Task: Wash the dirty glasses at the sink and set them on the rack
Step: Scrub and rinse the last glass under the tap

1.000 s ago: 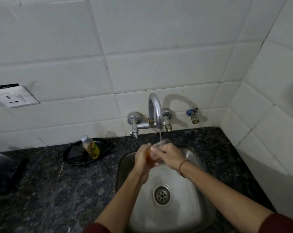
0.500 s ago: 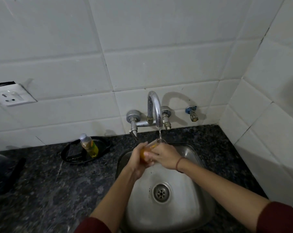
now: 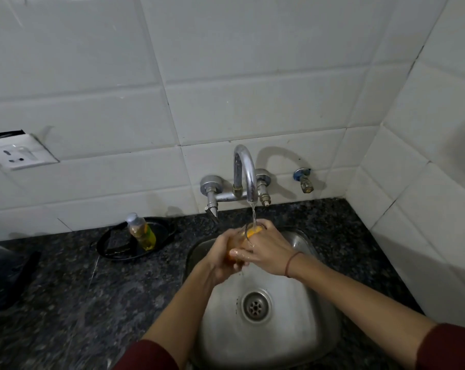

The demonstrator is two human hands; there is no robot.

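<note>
While water runs from the tap (image 3: 247,173) in a thin stream (image 3: 253,215), the head view shows the glass (image 3: 244,234) held directly beneath the spout, above the back edge of the sink (image 3: 310,243). It is tipped so that its mouth faces the falling water, probably so the flow flushes the inside. The left hand (image 3: 220,259) curls round the lower body of the glass from the left. The right hand (image 3: 267,253) wraps over it from the right, with wet fingers (image 3: 239,253) lying across the wall, so both hands grip it, which suits a slippery object. Something orange (image 3: 253,231) shows inside near the rim; whether it is a sponge or residue cannot be told. The drain (image 3: 256,305) lies open below, so the runoff stays in the basin. On the counter (image 3: 66,303), near its back edge and left of the sink, a soap bottle (image 3: 142,232) stands on a black tray (image 3: 111,248) within reach. A wall socket (image 3: 18,154) sits well apart on the tiles. No rack is in view, so the washing step seems underway, with setting down yet to come.
</note>
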